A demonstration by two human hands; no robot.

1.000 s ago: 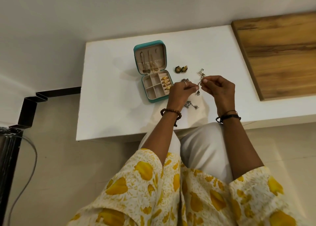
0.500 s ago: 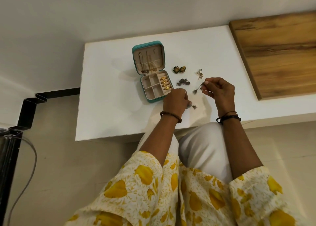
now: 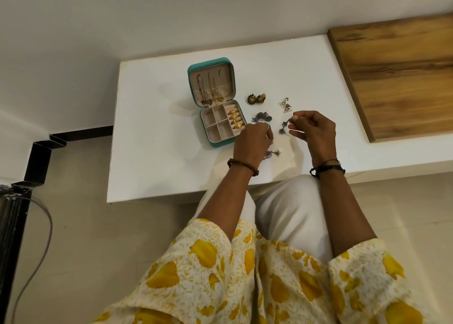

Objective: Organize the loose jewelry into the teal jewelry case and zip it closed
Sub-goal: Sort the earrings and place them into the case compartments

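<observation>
The teal jewelry case (image 3: 193,83) stands open on the white table (image 3: 157,156). Chains hang in its raised lid, and several gold rings (image 3: 236,120) sit in the base's right slot. My right hand (image 3: 315,132) pinches a dark silver dangling earring (image 3: 283,128) above the table. Just right of the case, my left hand (image 3: 252,144) is curled low over the table. A matching silver earring (image 3: 272,154) peeks out beside its palm, and I cannot see whether the fingers hold anything. Loose pieces lie nearby: another dark silver earring (image 3: 261,117), flower studs (image 3: 256,98) and triangle earrings (image 3: 286,105).
A thick wooden board (image 3: 397,78) lies on the table's right part. The table's near edge runs just above my knees. A black metal frame (image 3: 36,159) and a grey cable (image 3: 41,245) are on the floor at the left.
My left hand let go of the earring that both hands held and dropped down to the table by the lower silver earring. The right hand keeps the dangling earring.
</observation>
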